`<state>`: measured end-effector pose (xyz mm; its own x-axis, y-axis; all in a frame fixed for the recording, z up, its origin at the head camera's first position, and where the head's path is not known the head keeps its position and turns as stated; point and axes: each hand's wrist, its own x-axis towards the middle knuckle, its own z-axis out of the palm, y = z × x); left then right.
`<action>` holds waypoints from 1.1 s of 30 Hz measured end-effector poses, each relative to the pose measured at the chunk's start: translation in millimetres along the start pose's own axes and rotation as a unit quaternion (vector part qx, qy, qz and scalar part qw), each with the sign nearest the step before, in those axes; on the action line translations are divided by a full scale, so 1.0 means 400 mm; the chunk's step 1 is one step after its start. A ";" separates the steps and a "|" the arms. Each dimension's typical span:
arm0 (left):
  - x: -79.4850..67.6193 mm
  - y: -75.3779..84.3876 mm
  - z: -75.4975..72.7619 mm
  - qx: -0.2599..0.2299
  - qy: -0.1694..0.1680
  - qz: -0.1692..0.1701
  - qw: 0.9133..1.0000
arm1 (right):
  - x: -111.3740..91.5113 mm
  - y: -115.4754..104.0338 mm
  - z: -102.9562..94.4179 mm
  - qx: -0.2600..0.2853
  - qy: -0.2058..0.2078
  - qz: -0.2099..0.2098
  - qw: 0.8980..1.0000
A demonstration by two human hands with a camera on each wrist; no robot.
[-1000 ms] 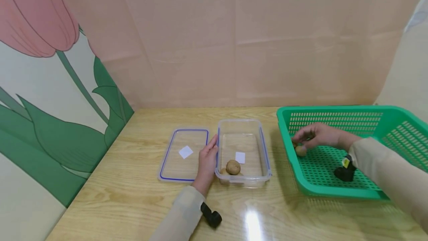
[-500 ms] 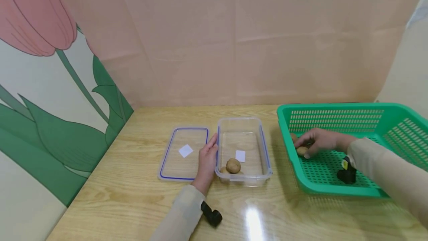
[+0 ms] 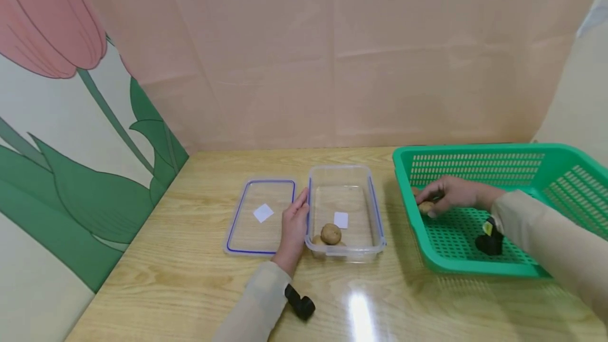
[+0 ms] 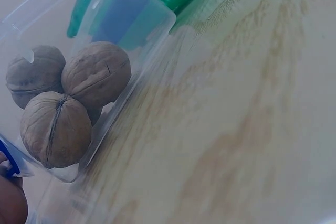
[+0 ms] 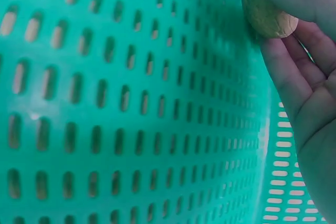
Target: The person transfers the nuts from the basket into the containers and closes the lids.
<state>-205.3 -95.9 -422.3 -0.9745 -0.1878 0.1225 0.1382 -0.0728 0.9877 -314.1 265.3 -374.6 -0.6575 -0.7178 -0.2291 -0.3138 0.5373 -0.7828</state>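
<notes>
A clear plastic food container stands mid-table, with several walnuts gathered in its near left corner. My left hand lies along the container's left wall, its fingers extended and touching the side. Over on the right, my right hand reaches into a green plastic basket and pinches a walnut between thumb and fingers, close to the basket's left wall. Another walnut shows just behind those fingertips, partly hidden by them.
The container's flat lid, edged with a blue seal, lies on the wooden table left of the left hand. White paper squares mark both lid and container. A pinkish sheet hangs behind the table.
My right hand dipped lower in the basket, then rose slightly with the walnut between its fingers. The left hand and the container have stayed in place.
</notes>
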 end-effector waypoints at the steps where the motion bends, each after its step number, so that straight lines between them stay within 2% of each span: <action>1: 0.000 0.001 0.000 -0.001 -0.001 0.000 1.000 | 0.000 -0.002 -0.002 0.008 0.003 -0.002 1.000; 4: 0.000 -0.001 0.000 -0.001 -0.001 0.000 1.000 | -0.004 -0.014 -0.008 0.031 0.011 0.007 0.999; 8: 0.000 -0.001 0.000 -0.001 -0.001 0.002 1.000 | -0.006 -0.030 -0.018 0.033 0.032 0.001 0.999; 14: 0.001 -0.003 -0.001 0.000 -0.003 0.001 1.000 | -0.006 -0.053 -0.030 0.034 0.059 -0.019 0.998; 20: 0.001 -0.004 -0.001 0.000 -0.004 0.008 1.000 | -0.004 -0.067 -0.027 0.044 0.077 -0.059 0.994; 29: 0.002 -0.008 0.000 -0.005 -0.001 0.008 1.000 | -0.003 -0.085 -0.028 0.115 0.109 -0.105 0.982; 33: 0.006 -0.008 0.000 -0.005 0.003 0.007 1.000 | -0.001 -0.097 -0.029 0.130 0.127 -0.119 0.976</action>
<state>-208.0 -96.0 -425.3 -0.9714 -0.1950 0.1356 0.1535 -0.0798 0.9849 -309.7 249.8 -337.4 -0.7461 -0.6578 0.1030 -0.3160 0.2138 -0.9244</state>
